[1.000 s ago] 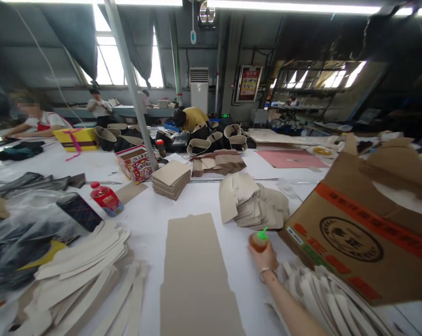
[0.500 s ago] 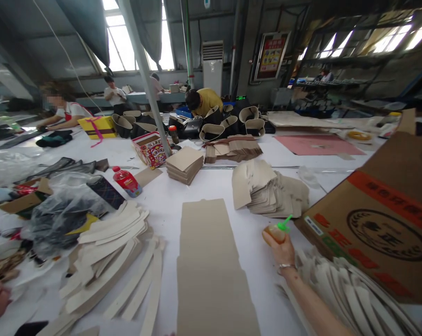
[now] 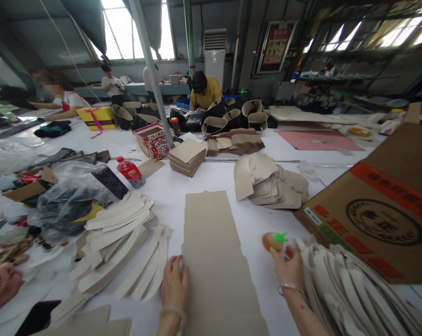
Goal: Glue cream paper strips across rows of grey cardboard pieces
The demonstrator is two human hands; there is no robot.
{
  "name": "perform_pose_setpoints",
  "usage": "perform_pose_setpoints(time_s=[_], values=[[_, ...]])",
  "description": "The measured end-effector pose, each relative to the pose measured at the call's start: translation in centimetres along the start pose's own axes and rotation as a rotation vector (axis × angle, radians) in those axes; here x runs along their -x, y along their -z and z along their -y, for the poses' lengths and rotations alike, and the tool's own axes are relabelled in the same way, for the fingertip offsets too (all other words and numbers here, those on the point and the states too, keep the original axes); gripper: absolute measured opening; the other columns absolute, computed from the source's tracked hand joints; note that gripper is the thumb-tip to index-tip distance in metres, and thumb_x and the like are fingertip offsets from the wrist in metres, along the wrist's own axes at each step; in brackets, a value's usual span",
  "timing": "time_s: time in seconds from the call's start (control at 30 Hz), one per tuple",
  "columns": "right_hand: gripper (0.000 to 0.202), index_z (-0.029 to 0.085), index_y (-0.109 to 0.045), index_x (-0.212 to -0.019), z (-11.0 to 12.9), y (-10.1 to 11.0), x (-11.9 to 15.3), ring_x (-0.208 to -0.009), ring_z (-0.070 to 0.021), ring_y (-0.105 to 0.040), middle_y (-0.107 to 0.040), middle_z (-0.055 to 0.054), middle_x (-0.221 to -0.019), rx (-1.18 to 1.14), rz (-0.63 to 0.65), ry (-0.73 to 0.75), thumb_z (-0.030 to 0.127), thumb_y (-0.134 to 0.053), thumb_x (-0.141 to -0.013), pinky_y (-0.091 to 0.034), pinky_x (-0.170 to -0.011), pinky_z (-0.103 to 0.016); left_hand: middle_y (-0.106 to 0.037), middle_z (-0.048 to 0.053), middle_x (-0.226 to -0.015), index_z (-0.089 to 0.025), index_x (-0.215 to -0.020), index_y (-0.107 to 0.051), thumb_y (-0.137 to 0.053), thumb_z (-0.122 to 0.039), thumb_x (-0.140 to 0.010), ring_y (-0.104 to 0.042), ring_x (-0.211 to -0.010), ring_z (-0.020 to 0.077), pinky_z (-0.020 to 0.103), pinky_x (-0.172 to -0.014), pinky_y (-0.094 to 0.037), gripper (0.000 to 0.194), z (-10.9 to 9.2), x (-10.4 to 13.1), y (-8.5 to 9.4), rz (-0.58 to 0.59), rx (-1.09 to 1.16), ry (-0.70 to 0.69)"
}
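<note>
Head camera looks forward and down across the table, left hand and right hand near.

Squeeze bottle right of panel

A long, greyish-beige board with stepped sides lies flat, running from six toward twelve o'clock, while a rounded amber bottle, between two and three o'clock from its middle, tilts its green cap toward three.

Red bottle is standing near plastic bag; patterned box is sitting beside pole; ribboned yellow box is resting farther back; yellow-shirted person is bending.
</note>
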State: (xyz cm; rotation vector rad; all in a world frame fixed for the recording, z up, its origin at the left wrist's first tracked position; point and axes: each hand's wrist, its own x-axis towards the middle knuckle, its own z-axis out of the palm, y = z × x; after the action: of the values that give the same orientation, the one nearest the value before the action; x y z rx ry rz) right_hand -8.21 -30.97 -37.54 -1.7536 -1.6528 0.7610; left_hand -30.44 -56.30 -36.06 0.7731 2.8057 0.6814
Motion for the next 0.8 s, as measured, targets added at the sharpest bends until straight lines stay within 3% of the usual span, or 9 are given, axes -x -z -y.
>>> perform_pose_setpoints(time_s=[0.07,0.17,0.3,0.47,0.57,0.8], values=[[0.043,0.015,-0.050,-0.102,0.9,-0.1,2.7,-0.084,-0.0226,-0.056,-0.058,-0.011,-0.099,-0.047,-0.007,0.067,0.045,-0.048,-0.073,-0.045,-0.074,-0.033,-0.050,0.010,-0.118,-0.016,-0.109,-0.053,-0.038,-0.031,-0.083,-0.049,-0.110,0.0209,0.034,-0.096,-0.039,0.034,-0.1,-0.9,0.0,0.026,0.022,0.001],[0.026,0.019,-0.054,-0.098,3.6,-1.9,5.2,-0.088,-0.0204,-0.056,-0.059,-0.007,-0.096,-0.082,0.327,0.356,0.032,-0.044,-0.077,-0.045,-0.077,-0.030,-0.047,0.010,-0.119,-0.017,-0.113,-0.049,-0.037,-0.032,-0.083,-0.052,-0.106,0.0196,0.032,-0.088,-0.044,0.035,0.0,-1.8,0.0,0.064,0.051,0.035],[0.031,0.022,-0.055,-0.102,7.5,-5.3,4.1,-0.098,-0.0202,-0.052,-0.056,-0.007,-0.102,0.128,0.518,0.526,0.016,-0.047,-0.073,-0.041,-0.086,-0.029,-0.049,0.012,-0.114,-0.013,-0.115,-0.043,-0.034,-0.031,-0.085,-0.053,-0.103,0.0193,0.031,-0.084,-0.043,0.037,-0.5,-3.6,0.5,0.135,-0.004,0.132],[0.030,0.023,-0.058,-0.091,8.4,-7.3,1.8,-0.096,-0.0213,-0.051,-0.054,-0.005,-0.096,0.229,0.560,0.528,0.013,-0.058,-0.062,-0.041,-0.084,-0.029,-0.056,0.009,-0.104,-0.018,-0.101,-0.050,-0.042,-0.035,-0.080,-0.058,-0.092,0.0216,0.033,-0.074,-0.043,0.028,-0.9,-6.0,1.3,0.227,-0.077,0.208],[0.027,0.022,-0.057,-0.087,7.8,-7.4,1.7,-0.094,-0.0209,-0.050,-0.053,-0.004,-0.094,0.247,0.564,0.533,0.014,-0.059,-0.062,-0.041,-0.083,-0.029,-0.058,0.006,-0.103,-0.021,-0.090,-0.052,-0.044,-0.035,-0.078,-0.059,-0.089,0.0206,0.031,-0.070,-0.042,0.021,-1.0,-6.5,1.3,0.253,-0.092,0.218],[0.024,0.020,-0.055,-0.087,7.1,-7.2,1.9,-0.093,-0.0206,-0.049,-0.051,-0.005,-0.094,0.248,0.545,0.545,0.014,-0.058,-0.064,-0.040,-0.084,-0.028,-0.059,0.006,-0.102,-0.020,-0.092,-0.053,-0.042,-0.034,-0.080,-0.059,-0.090,0.0183,0.029,-0.072,-0.040,0.021,-1.5,-6.6,1.2,0.259,-0.108,0.173]])
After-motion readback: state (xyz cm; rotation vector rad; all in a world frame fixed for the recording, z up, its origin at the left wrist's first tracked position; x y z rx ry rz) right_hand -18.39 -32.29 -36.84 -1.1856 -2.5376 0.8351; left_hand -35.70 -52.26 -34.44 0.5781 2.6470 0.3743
